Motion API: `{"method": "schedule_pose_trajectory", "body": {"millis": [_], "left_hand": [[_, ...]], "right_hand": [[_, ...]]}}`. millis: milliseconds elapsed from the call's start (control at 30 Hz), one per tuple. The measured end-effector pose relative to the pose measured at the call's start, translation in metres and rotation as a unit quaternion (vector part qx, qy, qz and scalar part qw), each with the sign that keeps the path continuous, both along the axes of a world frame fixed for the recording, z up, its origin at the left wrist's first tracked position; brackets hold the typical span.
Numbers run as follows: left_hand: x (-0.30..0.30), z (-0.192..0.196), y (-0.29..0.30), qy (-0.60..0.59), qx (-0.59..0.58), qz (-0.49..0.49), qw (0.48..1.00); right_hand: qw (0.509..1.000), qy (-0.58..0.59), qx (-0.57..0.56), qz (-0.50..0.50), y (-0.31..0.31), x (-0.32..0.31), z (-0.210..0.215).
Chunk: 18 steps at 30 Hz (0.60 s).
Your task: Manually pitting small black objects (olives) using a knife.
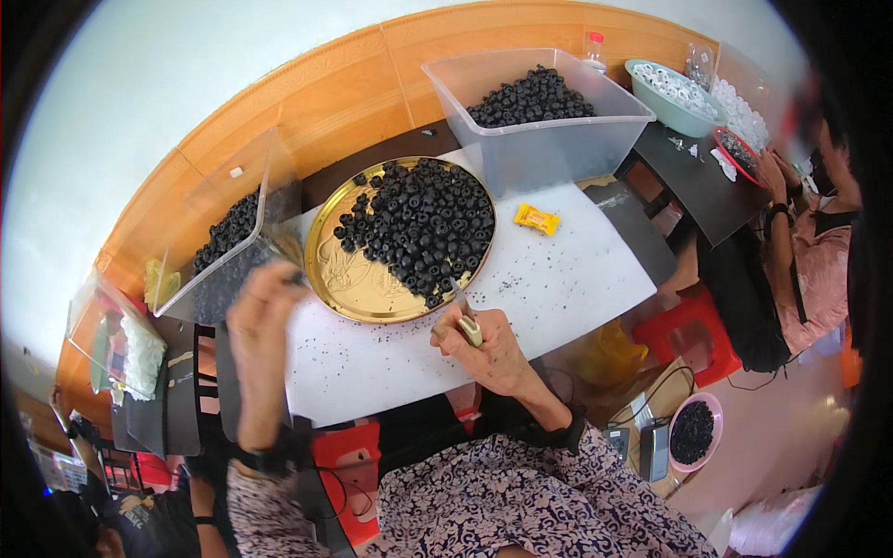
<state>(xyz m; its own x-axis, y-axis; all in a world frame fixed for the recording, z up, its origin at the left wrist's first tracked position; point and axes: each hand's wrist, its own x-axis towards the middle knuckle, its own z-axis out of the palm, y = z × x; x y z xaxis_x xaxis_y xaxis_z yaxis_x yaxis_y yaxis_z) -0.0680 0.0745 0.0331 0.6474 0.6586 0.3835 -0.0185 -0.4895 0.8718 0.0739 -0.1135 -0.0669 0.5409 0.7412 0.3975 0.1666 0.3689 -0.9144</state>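
black rings (423, 223) lie heaped on a round gold tray (349, 279) at the middle of a white tabletop (558, 279), just ahead of a seated person's two hands. the right hand (484, 346) is closed around a small metal tool (468, 325) whose tip points at the near edge of the heap; the left hand (265, 312) is raised beside the tray's left rim, blurred, fingers curled, and whether it holds anything cannot be told. the hands are well apart, one on each side of the tray.

judging by the layout, the work looks far from finished: the heap covers most of the tray's far half, with only the near left part bare. a clear bin (544, 116) behind the tray holds many more black rings, and a second clear bin (228, 246) to the left also has a good load. a small yellow packet (538, 219) lies on the tabletop right of the tray, amid fine black specks. further right, another person (819, 232) works at a dark table (698, 177) with a teal bowl (670, 93) of white pieces; a pink bowl (693, 432) of black pieces sits on the floor.
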Motion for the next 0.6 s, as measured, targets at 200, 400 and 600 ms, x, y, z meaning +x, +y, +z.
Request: {"method": "schedule_pose_trajectory", "body": {"millis": [200, 400, 600], "left_hand": [[-0.011, 0.061, 0.118, 0.096, 0.157, 0.198, 0.963], [0.034, 0.034, 0.062, 0.080, 0.369, 0.144, 0.915], [0.069, -0.028, 0.045, 0.239, 0.210, -0.035, 0.948]], "right_hand": [[0.998, 0.011, -0.043, 0.047, -0.004, -0.004, 0.014], [0.998, 0.016, -0.044, 0.030, -0.008, -0.001, 0.016], [0.996, -0.044, -0.061, 0.041, -0.005, 0.002, 0.015]]}}
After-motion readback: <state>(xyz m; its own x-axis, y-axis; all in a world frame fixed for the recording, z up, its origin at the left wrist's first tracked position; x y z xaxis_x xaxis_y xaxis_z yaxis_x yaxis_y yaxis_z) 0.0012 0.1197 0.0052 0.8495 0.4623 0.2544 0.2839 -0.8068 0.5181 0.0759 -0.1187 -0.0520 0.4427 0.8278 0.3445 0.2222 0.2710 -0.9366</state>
